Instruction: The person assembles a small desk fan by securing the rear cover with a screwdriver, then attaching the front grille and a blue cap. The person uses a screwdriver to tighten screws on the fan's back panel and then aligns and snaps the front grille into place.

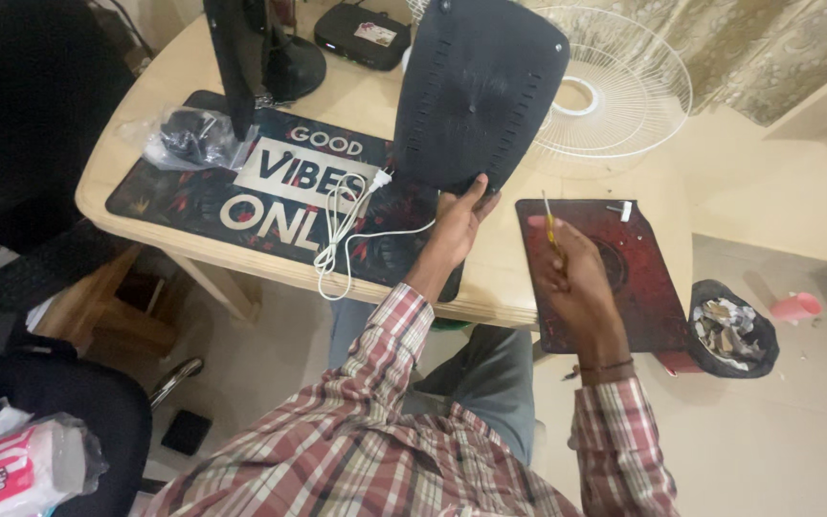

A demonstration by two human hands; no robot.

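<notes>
Black plastic back cover (476, 91) is held up by the left hand (458, 218), while the right hand (567, 258) grips a thin yellow screwdriver (548, 222), so taking screws out seems next.

Monitor (241, 57) cut off by the top edge, far left; fan grille (624, 91) partly hidden behind the dark back panel (476, 91); white cable (342, 230) plug too small to tell; bin (731, 330) contents unclear; packet (11, 469) cropped at the near-left corner; black bag (189, 139) contents blurred

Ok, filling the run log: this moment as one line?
left hand: holds black panel upright | right hand: holds screwdriver | white cable: on desk mat
</notes>
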